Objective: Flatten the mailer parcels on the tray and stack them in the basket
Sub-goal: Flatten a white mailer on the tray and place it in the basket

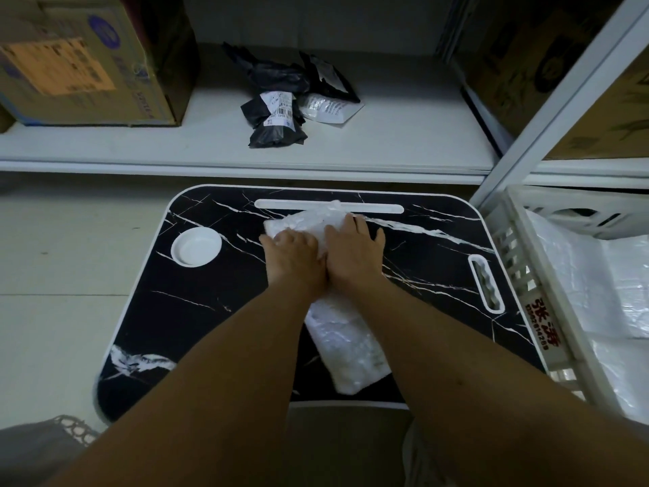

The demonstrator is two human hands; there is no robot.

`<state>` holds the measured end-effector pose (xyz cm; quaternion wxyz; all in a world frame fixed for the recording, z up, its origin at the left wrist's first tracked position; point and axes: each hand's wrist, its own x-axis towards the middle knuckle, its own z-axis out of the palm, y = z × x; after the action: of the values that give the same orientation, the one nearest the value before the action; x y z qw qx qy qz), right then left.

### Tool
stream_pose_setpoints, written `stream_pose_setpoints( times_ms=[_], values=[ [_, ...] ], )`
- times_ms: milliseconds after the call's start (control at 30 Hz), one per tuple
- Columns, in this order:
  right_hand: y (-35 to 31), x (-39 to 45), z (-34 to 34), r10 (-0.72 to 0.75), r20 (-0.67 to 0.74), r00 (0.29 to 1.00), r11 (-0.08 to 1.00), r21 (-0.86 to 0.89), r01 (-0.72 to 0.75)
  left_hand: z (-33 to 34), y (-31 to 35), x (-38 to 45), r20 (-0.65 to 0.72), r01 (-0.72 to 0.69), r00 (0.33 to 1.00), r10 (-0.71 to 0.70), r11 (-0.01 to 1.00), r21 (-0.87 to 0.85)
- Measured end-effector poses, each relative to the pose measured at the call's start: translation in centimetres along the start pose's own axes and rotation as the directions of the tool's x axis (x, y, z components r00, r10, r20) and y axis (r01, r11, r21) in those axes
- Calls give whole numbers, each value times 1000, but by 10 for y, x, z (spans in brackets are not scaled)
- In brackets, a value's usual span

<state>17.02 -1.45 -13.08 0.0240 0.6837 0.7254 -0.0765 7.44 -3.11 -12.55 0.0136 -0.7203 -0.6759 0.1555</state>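
A long white mailer parcel [347,349] lies on the black marble-patterned tray [210,311], running from the tray's far slot toward its near edge. My left hand [293,258] and my right hand [353,251] lie side by side, palms down with fingers spread, flat on the parcel's far half. Neither hand grips it. At the right stands the white slatted basket [519,272], holding white mailers [604,297] laid flat inside.
Black mailer parcels [277,117] and a small white one [325,108] lie on the white shelf [404,142] beyond the tray. Cardboard boxes [80,61] stand on the shelf at left and right. A shelf post [548,110] rises by the basket.
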Motion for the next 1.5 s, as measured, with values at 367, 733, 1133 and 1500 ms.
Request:
stream_pose_setpoints(
  times_ms=[367, 733, 1133, 1500],
  values=[
    [-10, -87, 33, 53, -27, 998, 995, 83, -50, 16, -12, -65, -13, 133, 991, -134, 991, -30],
    [22, -66, 1, -137, -62, 989, 985, -112, 130, 17, -3, -54, 190, 168, 976, -106, 922, -349],
    [42, -53, 17, 94, 156, 983, 995, 16, -98, 22, -1, -45, 237, 288, 950, -200, 857, -428],
    [58, -51, 6, 91, 179, 980, 994, 47, -101, 20, -12, -50, 347, 430, 893, -288, 777, -460]
  ],
)
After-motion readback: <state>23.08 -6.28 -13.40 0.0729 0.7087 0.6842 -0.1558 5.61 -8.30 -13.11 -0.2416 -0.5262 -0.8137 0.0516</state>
